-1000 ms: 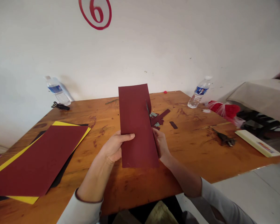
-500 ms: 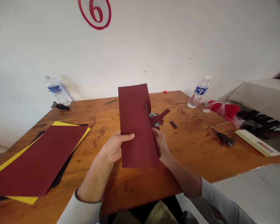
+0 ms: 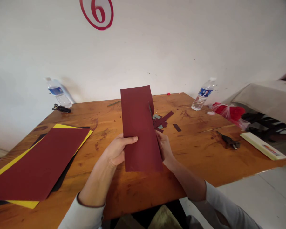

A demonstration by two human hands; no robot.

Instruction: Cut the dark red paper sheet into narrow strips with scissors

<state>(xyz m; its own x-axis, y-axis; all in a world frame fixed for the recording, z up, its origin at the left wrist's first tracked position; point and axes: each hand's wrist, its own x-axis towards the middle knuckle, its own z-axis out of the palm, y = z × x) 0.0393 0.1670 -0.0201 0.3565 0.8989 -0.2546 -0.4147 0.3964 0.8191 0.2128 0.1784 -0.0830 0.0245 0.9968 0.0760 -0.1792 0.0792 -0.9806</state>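
My left hand (image 3: pixel 118 149) grips the left edge of a tall dark red paper sheet (image 3: pixel 139 127), thumb across its front, and holds it upright over the wooden table (image 3: pixel 193 152). At the sheet's right edge, partly behind it, my right hand (image 3: pixel 165 148) is closed on scissors (image 3: pixel 150 109). Their thin blade pokes up through a cut near that edge. Beyond the sheet, dark red and grey paper scraps (image 3: pixel 164 119) lie on the table.
A stack of dark red, yellow and black sheets (image 3: pixel 38 162) lies at the left. Water bottles stand at the back left (image 3: pixel 58 93) and back right (image 3: pixel 203 94). Black scissors (image 3: pixel 61 108), a dark tool (image 3: pixel 228 140), a booklet (image 3: pixel 263 146) and a bag of red items (image 3: pixel 228 112) are around.
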